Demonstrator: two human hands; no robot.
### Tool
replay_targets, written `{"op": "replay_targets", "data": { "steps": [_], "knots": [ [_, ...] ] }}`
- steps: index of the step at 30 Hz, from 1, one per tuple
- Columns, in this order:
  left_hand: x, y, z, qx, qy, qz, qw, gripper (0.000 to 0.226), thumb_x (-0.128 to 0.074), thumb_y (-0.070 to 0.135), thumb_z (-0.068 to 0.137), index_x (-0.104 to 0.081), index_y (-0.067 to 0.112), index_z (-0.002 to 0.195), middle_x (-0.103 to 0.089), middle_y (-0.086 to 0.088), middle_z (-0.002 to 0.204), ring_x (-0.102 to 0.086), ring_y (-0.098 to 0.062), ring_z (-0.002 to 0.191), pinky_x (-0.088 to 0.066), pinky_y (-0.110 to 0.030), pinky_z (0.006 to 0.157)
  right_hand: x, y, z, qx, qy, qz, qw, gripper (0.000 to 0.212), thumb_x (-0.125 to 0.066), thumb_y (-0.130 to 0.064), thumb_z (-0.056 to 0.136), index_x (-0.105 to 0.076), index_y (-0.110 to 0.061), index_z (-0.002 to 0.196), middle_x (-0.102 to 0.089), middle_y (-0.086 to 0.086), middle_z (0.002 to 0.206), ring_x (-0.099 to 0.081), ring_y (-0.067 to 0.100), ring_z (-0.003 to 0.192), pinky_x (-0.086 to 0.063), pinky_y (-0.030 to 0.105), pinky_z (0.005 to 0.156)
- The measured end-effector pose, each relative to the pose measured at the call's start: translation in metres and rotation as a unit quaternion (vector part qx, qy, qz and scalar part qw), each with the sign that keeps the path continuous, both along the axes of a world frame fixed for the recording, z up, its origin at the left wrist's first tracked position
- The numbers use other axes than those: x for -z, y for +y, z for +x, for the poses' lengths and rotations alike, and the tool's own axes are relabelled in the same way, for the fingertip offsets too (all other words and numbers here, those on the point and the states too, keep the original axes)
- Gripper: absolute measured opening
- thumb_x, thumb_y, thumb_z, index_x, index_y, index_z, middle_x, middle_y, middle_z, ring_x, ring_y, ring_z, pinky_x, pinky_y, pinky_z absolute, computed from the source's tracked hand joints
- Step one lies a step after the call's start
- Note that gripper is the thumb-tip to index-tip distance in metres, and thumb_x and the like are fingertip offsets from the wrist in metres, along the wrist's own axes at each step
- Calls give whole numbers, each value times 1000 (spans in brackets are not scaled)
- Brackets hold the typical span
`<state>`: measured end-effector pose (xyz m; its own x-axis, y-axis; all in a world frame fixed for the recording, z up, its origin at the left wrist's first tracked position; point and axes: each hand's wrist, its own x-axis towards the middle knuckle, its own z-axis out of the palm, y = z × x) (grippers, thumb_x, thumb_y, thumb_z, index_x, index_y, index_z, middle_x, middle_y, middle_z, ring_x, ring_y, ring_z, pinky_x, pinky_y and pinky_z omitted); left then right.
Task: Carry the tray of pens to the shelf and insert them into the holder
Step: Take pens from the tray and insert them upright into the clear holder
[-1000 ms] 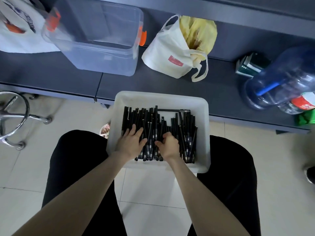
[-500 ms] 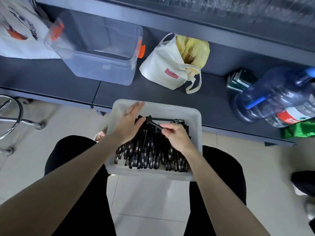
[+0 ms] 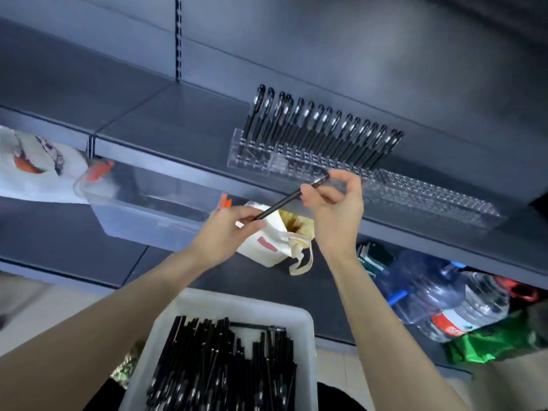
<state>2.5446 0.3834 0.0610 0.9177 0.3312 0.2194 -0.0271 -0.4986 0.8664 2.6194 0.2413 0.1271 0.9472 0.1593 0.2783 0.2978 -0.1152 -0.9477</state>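
A white tray (image 3: 305, 327) full of black pens (image 3: 225, 366) rests on my lap at the bottom. On the upper shelf (image 3: 178, 126) stands a long clear holder (image 3: 430, 197); a row of black pens (image 3: 323, 129) fills its left half, and its right half has bare slots. One black pen (image 3: 284, 201) is held level in front of the holder. My left hand (image 3: 225, 232) pinches its lower end and my right hand (image 3: 338, 206) pinches its upper end.
A clear plastic bin (image 3: 148, 209) with orange latches and a cream tote bag (image 3: 278, 241) sit on the lower shelf. Large water bottles (image 3: 439, 295) and a green bag (image 3: 492, 342) lie at the right. A white printed bag (image 3: 32, 164) is at the left.
Both hands rose from the tray to shelf height with one pen, now held between them. My view tilted up, showing the upper shelf and holder.
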Motion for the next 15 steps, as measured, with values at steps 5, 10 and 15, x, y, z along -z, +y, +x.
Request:
{"op": "replay_targets", "data": {
  "steps": [5,10,15],
  "knots": [
    [-37,33,35,-150,-89,19,985,34,-69,28,84,-64,10,112,-55,-1,102,-58,-18,98,-46,-28,89,-61,21,37,39,-140,-48,988,34,-72,-17,81,-45,-26,99,-69,5,77,-68,18,73,-55,38,80],
    [-45,56,61,-176,-51,43,982,74,-74,32,78,-38,8,139,-37,-9,136,-35,-23,129,-30,-29,106,-87,43,60,59,-203,-78,974,29,-70,-14,83,-51,-18,104,-66,2,76,-65,18,74,-48,23,77],
    [-37,62,73,-138,12,20,990,84,-70,33,82,-20,20,148,-33,-3,149,-37,-24,133,-33,-34,104,-84,55,69,52,-222,-125,966,29,-68,-15,86,-53,-12,110,-63,0,78,-60,16,75,-44,20,76]
  ]
}}
